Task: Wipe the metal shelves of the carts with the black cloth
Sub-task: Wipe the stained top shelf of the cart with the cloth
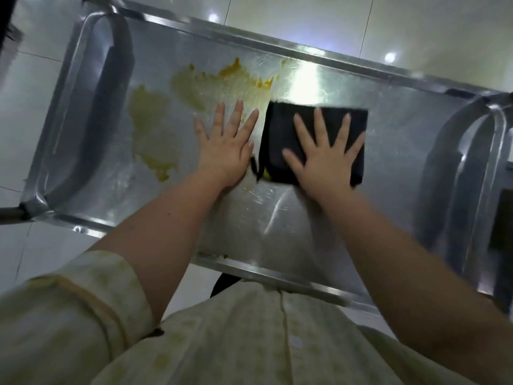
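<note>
The left hand [224, 145] lies flat on metal shelf [388, 151], right hand [324, 157] spread over blurred black cloth [277, 129].

floor: glossy white floor tiles [305, 20], large squares | joints: thin dark grout lines [367, 26] | light: two round bright light reflections [213, 18] on the far tiles | top-left corner: blurred black shape [7, 29], too indistinct to name

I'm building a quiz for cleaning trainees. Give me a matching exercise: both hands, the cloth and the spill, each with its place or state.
1 left hand
2 right hand
3 black cloth
4 yellow smear

A left part of the metal shelf
B fingers spread, pressing the cloth
C flat on bare metal
D folded under a hand

Pairs: 1-C, 2-B, 3-D, 4-A
</note>
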